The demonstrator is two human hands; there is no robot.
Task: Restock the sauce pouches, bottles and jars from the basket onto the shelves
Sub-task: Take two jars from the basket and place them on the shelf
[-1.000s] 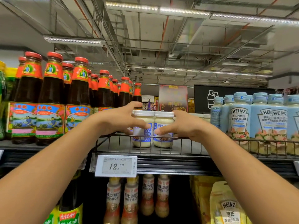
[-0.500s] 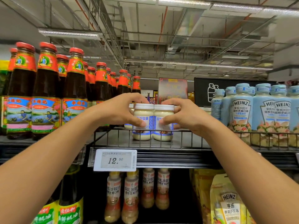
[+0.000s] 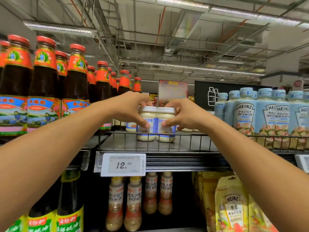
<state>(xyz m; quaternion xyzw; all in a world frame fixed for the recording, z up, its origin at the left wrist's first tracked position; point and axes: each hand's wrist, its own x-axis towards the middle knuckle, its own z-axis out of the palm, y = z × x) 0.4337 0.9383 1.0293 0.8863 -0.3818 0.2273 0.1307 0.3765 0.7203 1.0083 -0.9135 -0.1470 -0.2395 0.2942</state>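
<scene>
Squaring stock on shelf [image 3: 120,143].
Left hand [image 3: 131,110] gripped left jar [image 3: 147,115], right hand [image 3: 183,114] right jar [image 3: 164,116]; pressed together at 12 o'clock, probably for alignment.

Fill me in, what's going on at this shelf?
A person is stocking jars on a wire shelf. The left hand grips the left jar, the right hand grips the right jar. Both are white-lidded, touching, and upright behind the front rail, between red-capped bottles and Heinz bottles.
</scene>
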